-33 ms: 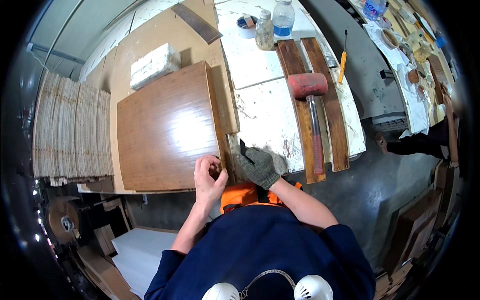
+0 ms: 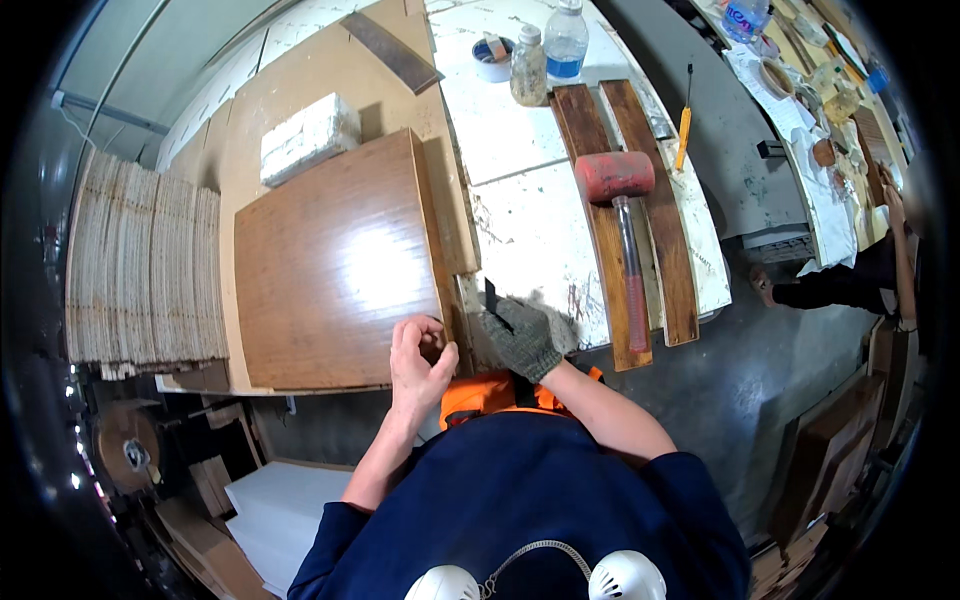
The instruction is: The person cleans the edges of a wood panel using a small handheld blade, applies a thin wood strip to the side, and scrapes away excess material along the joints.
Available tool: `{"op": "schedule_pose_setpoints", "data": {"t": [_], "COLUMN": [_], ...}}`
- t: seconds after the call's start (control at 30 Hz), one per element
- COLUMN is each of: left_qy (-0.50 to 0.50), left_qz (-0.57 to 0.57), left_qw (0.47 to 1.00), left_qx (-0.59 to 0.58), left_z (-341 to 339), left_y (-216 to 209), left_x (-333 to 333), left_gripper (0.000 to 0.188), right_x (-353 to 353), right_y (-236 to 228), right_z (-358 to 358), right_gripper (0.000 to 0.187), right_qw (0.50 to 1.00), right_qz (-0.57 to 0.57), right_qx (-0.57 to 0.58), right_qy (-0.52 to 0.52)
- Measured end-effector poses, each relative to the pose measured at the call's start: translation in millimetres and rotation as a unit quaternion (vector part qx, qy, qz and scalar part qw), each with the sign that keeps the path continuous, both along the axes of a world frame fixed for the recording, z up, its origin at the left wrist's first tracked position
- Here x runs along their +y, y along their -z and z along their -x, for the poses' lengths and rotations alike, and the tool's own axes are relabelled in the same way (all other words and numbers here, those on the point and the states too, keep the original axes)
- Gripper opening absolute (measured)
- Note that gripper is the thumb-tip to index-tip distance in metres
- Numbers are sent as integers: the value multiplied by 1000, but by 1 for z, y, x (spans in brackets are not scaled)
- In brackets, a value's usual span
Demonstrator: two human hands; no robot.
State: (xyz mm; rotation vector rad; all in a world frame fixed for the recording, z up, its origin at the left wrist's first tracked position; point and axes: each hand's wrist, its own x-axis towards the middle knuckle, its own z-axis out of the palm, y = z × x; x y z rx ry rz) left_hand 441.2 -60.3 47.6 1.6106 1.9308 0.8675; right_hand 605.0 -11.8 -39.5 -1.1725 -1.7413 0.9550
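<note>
Here a tub (image 2: pixel 491 74) holds a brush (image 2: pixel 496 47), left hand (image 2: pixel 414 365) curled, grip unclear, right hand (image 2: pixel 523 343) clasping a dark tool (image 2: pixel 490 295)

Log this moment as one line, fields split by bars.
left hand: bare, at near right corner of brown panel | right hand: gloved, holding thin dark tool | red-headed mallet: on two brown planks

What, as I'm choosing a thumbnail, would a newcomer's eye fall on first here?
Probably the large, glossy brown panel left of centre, with a bright glare on its top and the bare left hand at its near right corner. Next, the red-headed mallet lying across two dark wood strips on the right. Between them, the grey-gloved right hand holds a thin dark tool.
</note>
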Motion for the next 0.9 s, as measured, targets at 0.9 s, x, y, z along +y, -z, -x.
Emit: {"op": "schedule_pose_setpoints", "data": {"t": [0.9], "left_qy": [7], "left_qz": [-109], "left_qw": [968], "left_qx": [228], "left_z": [73], "left_y": [29], "left_x": [305], "left_gripper": [19], "right_x": [1], "right_y": [-18], "right_z": [18], "right_gripper": [30], "right_qw": [980], "right_qz": [-45], "right_qx": [-162], "right_qy": [103]}}
